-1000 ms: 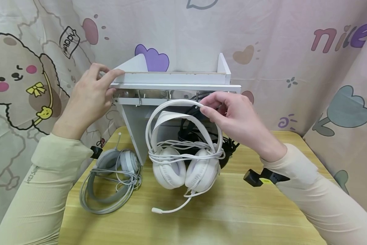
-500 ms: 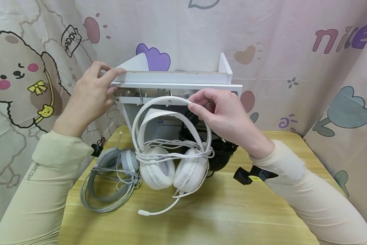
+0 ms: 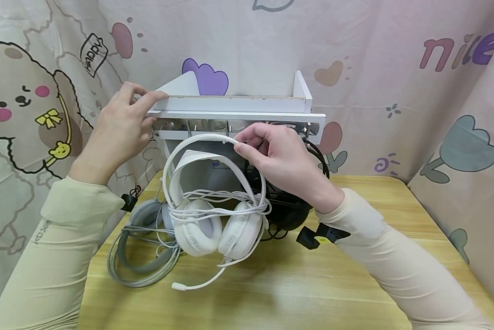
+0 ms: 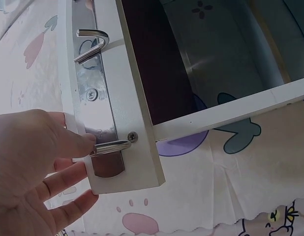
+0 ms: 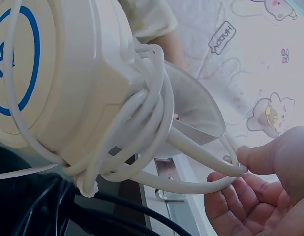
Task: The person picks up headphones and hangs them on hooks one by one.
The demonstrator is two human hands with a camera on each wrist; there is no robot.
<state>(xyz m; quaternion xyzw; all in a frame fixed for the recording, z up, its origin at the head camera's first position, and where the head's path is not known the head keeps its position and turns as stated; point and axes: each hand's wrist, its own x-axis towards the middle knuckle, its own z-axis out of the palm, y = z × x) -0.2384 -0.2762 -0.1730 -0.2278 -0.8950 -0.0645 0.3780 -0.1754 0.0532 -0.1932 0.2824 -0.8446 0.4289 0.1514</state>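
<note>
In the head view, my right hand pinches the top of the headband of a white headset. Its cable is wound around the band and ear cups, and its microphone boom points down to the left. The right wrist view shows thumb and fingertips on the thin outer band. My left hand grips the left end of a white shelf's front board. In the left wrist view, the thumb lies by an end hook, with fingers behind the board. The headband hangs just before the metal hooks.
A black headset hangs at the right end of the hook rail, partly behind the white one. On the wooden table, a grey headset with coiled cable lies at the left. A patterned curtain surrounds the table.
My right hand has carried the white headset leftward along the hook rail, uncovering more of the black headset. My left hand stays in place on the shelf.
</note>
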